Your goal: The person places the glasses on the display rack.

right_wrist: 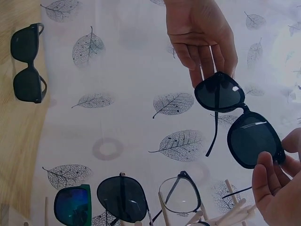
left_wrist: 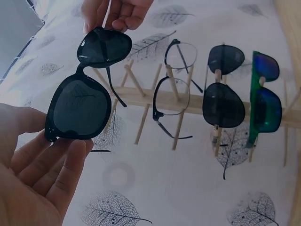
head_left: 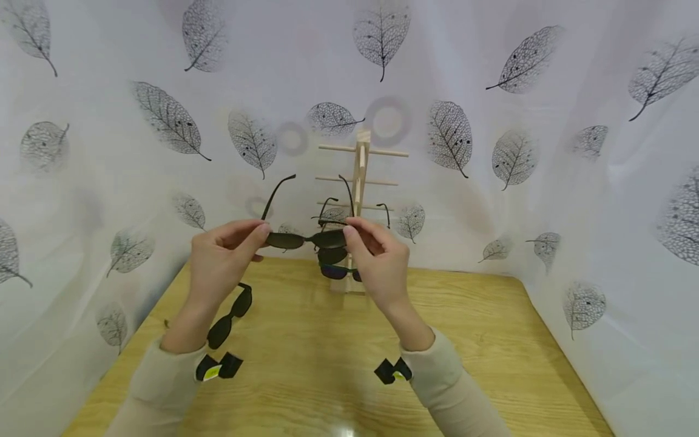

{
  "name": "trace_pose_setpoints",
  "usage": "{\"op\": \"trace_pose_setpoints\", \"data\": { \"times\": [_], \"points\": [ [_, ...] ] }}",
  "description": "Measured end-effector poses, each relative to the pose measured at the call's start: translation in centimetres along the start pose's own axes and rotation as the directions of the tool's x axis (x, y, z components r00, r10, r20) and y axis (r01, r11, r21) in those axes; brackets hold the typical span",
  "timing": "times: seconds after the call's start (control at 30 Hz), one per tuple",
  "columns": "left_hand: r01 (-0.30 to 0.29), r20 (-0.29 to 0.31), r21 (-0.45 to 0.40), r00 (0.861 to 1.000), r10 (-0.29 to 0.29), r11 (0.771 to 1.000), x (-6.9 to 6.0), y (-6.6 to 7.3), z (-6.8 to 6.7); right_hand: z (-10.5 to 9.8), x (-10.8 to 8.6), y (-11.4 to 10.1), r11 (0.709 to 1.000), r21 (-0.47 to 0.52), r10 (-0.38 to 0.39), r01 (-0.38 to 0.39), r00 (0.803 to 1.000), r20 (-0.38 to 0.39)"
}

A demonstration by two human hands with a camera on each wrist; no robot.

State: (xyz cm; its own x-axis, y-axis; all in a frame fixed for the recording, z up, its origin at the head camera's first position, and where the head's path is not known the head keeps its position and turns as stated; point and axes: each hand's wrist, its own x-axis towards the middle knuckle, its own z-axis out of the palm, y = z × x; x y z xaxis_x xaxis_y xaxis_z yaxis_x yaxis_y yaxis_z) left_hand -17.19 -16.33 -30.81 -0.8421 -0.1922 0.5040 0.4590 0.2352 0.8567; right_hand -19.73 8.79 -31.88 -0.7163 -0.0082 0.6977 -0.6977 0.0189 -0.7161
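Between my two hands is a pair of black sunglasses (head_left: 286, 241) with dark lenses, its temples unfolded and pointing away from me. My left hand (head_left: 221, 264) pinches one end of the frame and my right hand (head_left: 382, 261) pinches the other. The left wrist view shows the held sunglasses (left_wrist: 81, 109) close up, apart from the wooden rack (left_wrist: 136, 96). On that rack hang clear-lens glasses (left_wrist: 160, 96) with dark brows, dark sunglasses (left_wrist: 223, 104) and green-framed sunglasses (left_wrist: 267, 113) with blue-green mirrored lenses.
Another pair of black sunglasses (head_left: 230, 315) lies on the wooden table (head_left: 480, 340), near my left forearm. The rack's post (head_left: 361, 164) rises at the table's back, with thin pegs sticking out sideways. Behind it hangs a white curtain (head_left: 426, 73) printed with leaves.
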Motion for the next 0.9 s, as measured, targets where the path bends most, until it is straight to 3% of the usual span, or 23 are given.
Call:
{"op": "trace_pose_setpoints", "data": {
  "times": [0.47, 0.9],
  "points": [
    [-0.024, 0.115, -0.038, 0.993, 0.028, 0.999, 1.6, -0.2, 2.0, -2.0, 0.0, -0.1, 0.995, -0.084, -0.05, 0.044, 0.996, -0.069],
    [-0.005, 0.19, -0.01, 0.982, 0.007, 1.0, 4.0, 0.0, 4.8, -4.2, 1.5, 0.7, 0.989, -0.15, -0.033, 0.015, 0.992, -0.122]
  ]
}}
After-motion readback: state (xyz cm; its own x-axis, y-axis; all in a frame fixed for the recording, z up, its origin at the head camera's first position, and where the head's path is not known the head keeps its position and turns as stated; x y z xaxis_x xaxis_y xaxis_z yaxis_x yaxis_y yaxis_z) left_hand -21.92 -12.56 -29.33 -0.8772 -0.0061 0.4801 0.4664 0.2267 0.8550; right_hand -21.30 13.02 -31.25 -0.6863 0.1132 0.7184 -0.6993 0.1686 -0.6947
